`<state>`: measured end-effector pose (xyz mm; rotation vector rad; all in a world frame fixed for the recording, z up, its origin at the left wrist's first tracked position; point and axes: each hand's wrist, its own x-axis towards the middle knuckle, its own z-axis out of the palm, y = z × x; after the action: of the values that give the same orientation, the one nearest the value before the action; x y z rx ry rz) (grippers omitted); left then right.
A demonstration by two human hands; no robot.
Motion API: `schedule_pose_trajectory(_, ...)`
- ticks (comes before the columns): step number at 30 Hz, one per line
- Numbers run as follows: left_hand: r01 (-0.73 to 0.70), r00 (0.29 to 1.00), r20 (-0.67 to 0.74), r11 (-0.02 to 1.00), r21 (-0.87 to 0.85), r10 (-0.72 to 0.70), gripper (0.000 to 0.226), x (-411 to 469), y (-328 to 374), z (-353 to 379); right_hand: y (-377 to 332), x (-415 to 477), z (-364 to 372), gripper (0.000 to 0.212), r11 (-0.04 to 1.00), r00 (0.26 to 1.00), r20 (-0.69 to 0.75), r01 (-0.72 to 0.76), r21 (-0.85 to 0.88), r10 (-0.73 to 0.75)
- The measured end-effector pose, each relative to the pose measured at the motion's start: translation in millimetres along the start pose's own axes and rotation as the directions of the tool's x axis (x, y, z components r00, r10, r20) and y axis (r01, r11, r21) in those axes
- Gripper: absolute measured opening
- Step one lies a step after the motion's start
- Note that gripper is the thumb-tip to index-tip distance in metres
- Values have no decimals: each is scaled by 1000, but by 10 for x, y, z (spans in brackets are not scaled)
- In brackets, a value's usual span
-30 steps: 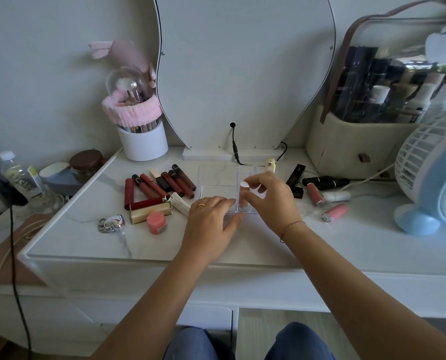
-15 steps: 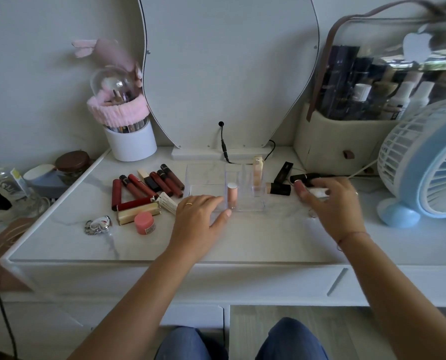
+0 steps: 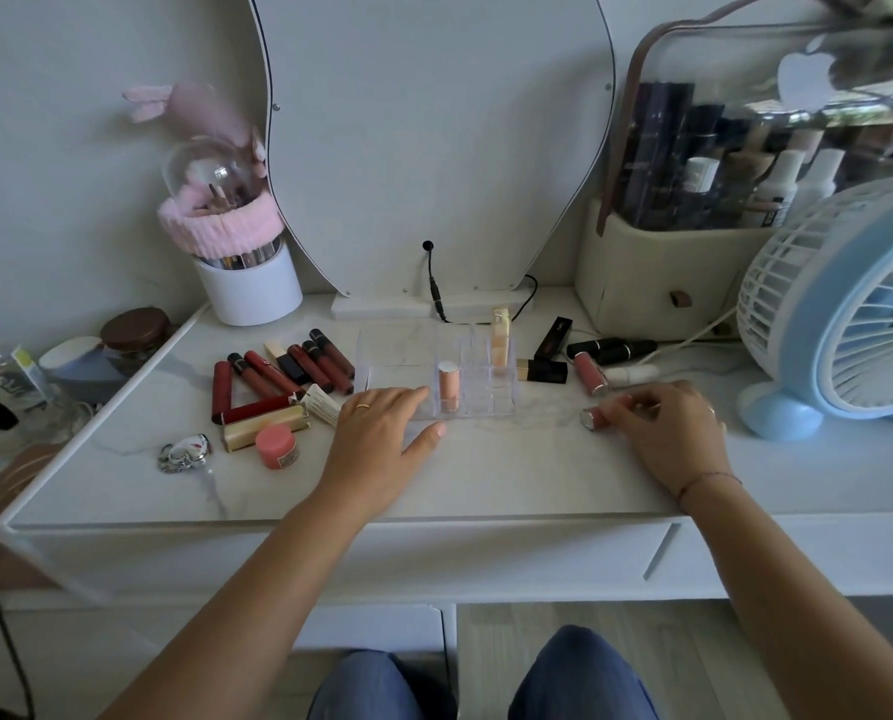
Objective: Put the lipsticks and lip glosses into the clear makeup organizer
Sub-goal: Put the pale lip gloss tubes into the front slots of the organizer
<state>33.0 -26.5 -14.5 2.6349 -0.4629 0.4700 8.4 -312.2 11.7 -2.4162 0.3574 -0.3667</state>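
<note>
Left of the right hand (image 3: 668, 433), which pinches a pink lip gloss (image 3: 591, 418) on the bench (image 3: 486, 475), stands the clear organizer (image 3: 478, 407); the left hand (image 3: 382, 439) lies flat, fingers straight, against its front.

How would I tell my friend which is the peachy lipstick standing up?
Find the big mirror in the middle; the clear organizer sits right in front of it. The peach lipstick stands in its front row, beside the left hand. Its neighbour, the pale yellow tube, stands farther back.
</note>
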Motion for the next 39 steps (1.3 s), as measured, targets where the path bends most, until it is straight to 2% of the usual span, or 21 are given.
schedule_pose_trajectory(3,-10,1000,-1,1000,16,10,46,1,-12,13,19,-3,23,26,999,999,12,30,22,-31)
schedule_pose_trajectory(7,-17,1000,-4,1000,20,17,46,1,-25,27,59,23,-5,42,993,987,113,108,42,-112)
schedule_pose_trajectory(10,-17,1000,-3,1000,22,17,47,-2,-28,33,91,51,-7,39,986,972,167,158,43,-163)
schedule_pose_trajectory(13,-15,1000,-10,1000,13,15,46,-6,-29,30,105,68,2,24,974,953,202,222,47,-227)
schedule_pose_trajectory(15,-15,1000,-10,1000,10,15,46,-6,-28,30,93,66,18,17,968,950,192,235,87,-248)
schedule_pose_trajectory(20,-16,1000,-7,1000,12,16,48,-1,-25,29,-177,23,97,13,895,944,127,238,377,-304)
schedule_pose_trajectory(24,-18,1000,-13,1000,18,19,48,-6,-18,24,-527,45,195,19,842,916,90,316,437,-391)
schedule_pose_trajectory(28,-17,1000,-26,1000,14,17,49,-6,-16,19,-816,68,272,23,809,916,49,325,490,-398)
schedule_pose_trajectory(31,-20,1000,-23,1000,11,20,50,-2,-17,18,-943,87,356,20,820,905,43,363,443,-424)
schedule_pose_trajectory(35,-16,1000,-21,1000,12,16,50,-8,-12,17,-956,114,511,23,859,884,36,444,256,-467)
schedule_pose_trajectory(39,-14,1000,-24,1000,9,15,51,-8,-2,13,-934,98,614,16,878,891,4,446,177,-453)
